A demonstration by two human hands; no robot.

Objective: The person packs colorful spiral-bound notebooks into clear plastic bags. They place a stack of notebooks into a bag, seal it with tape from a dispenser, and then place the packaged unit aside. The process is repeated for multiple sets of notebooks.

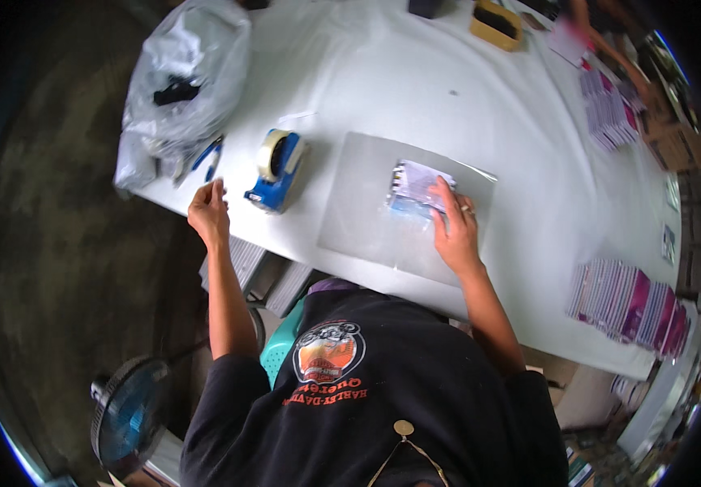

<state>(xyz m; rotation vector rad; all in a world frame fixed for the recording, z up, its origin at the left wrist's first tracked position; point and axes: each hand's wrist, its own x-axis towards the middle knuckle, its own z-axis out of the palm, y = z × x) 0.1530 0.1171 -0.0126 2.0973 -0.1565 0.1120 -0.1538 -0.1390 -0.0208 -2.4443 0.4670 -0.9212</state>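
Note:
A small booklet with a pale printed top and dark marks along its left edge lies on a clear plastic sheet. My right hand rests on its right side, fingers stretched out over it, with a ring on one finger. Off to the left, my left hand is raised by the table's near edge, fingertips pinched together. Whatever is between them is too small to make out. Just beyond it lies a blue-handled cutting tool. A blue tape dispenser with a roll of clear tape stands between that hand and the sheet.
A large clear plastic bag with something dark inside sits at the far left. Stacks of booklets stand at the right edge, more farther back near another person's arm. A yellow container is at the back; a fan stands lower left.

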